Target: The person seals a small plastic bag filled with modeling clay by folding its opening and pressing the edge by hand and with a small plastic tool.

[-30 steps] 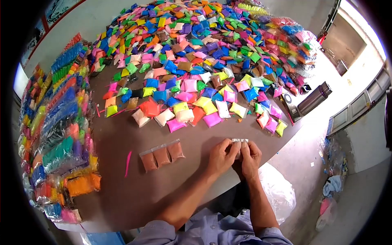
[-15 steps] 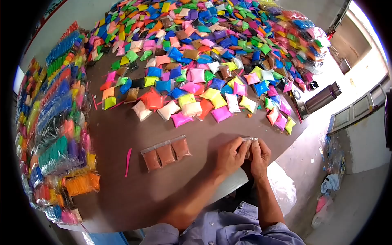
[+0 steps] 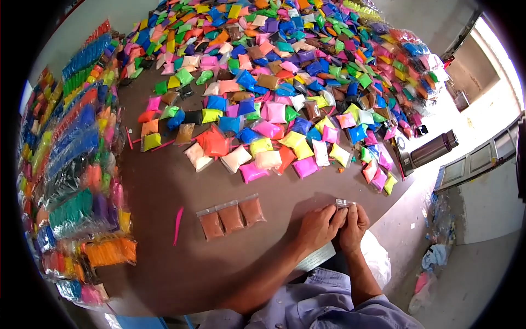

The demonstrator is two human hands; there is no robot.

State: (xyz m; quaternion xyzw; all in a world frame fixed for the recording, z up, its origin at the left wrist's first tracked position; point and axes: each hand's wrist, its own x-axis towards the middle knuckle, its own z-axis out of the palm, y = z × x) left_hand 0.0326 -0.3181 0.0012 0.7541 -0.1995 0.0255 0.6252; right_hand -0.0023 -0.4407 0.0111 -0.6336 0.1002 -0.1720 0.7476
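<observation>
While pinching a small bag (image 3: 343,203) between left hand (image 3: 318,226) and right hand (image 3: 353,228) over the table (image 3: 148,208), counted three brown bags (image 3: 232,218) already set side by side leftward, judged the held one unfinished, with coloured bags (image 3: 268,81) heaped beyond.

A metallic flask (image 3: 430,151) gleams at the right of the frame; at lower right, a white plastic bag (image 3: 379,262) bulges and crumpled pale-blue material (image 3: 434,256) litters the floor (image 3: 405,241).
</observation>
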